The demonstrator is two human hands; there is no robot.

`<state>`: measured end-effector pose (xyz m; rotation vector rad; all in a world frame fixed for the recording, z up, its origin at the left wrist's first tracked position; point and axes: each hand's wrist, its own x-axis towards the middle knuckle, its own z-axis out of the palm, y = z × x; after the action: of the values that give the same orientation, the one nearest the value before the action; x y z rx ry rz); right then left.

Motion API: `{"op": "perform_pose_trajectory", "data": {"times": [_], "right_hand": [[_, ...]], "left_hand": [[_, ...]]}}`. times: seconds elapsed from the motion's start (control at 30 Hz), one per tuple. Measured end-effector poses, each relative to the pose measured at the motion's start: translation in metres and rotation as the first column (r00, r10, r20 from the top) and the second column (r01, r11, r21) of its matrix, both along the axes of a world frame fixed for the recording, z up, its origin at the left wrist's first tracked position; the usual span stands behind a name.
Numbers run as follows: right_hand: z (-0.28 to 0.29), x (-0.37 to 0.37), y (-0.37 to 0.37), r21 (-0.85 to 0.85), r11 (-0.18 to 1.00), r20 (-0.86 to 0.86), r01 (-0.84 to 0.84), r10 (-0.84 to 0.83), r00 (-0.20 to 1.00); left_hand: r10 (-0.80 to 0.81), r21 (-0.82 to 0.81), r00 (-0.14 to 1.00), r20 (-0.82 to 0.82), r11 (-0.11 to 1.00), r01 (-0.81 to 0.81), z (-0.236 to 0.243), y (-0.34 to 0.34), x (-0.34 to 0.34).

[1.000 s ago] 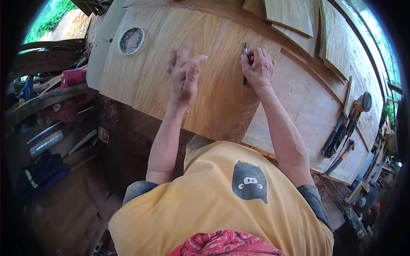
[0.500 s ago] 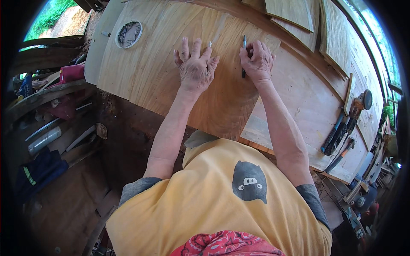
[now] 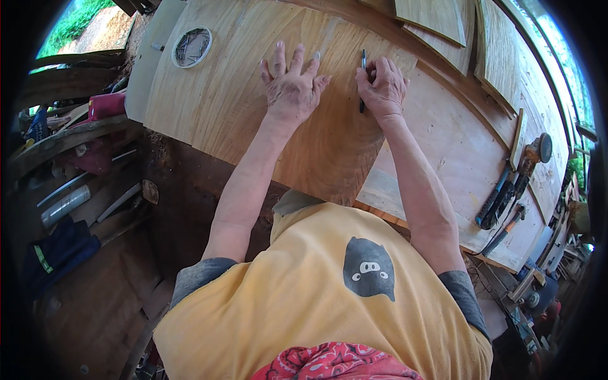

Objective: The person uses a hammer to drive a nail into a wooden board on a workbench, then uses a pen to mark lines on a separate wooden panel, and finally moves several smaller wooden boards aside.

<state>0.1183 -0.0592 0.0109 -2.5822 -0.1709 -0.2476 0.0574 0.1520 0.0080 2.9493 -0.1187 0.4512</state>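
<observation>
My left hand (image 3: pixel 292 92) lies spread over a wide wooden board (image 3: pixel 234 76), its fingers apart and holding nothing. To its right, my right hand (image 3: pixel 384 90) is closed around a slim dark pen (image 3: pixel 363 61), gripped between thumb and fingers. The pen points nearly straight away from me, and its lower end shows below the thumb. Whether its tip touches the wood I cannot tell. Beyond my left hand, at the board's far left, sits a shallow round white dish (image 3: pixel 175 58) with several nails (image 3: pixel 192 45) in it.
More boards (image 3: pixel 497 57) lean and overlap at the far right. On the pale worktop (image 3: pixel 443 158) at right lie a grinder-like power tool (image 3: pixel 527 163) and a hammer-like tool (image 3: pixel 506 231). Dark cloth (image 3: pixel 60 250) and a clear cylinder (image 3: pixel 65 207) are at lower left.
My left hand has slid a little farther away across the board, fingers still spread. My right hand keeps the pen in almost the same place.
</observation>
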Motion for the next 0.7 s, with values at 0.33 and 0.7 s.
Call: {"op": "perform_pose_trajectory", "data": {"times": [0.33,0.7], "right_hand": [[-0.003,0.001,-0.005,0.004,1.000,0.017,0.004,-0.004,1.000],[-0.005,0.000,0.000,0.028,0.999,0.018,-0.025,0.024,1.000]], "left_hand": [[-0.111,0.136,0.986,-0.125,0.982,0.128,0.025,0.012,-0.034],[-0.034,0.052,0.995,-0.093,0.998,0.039,0.004,-0.005,0.010]]}}
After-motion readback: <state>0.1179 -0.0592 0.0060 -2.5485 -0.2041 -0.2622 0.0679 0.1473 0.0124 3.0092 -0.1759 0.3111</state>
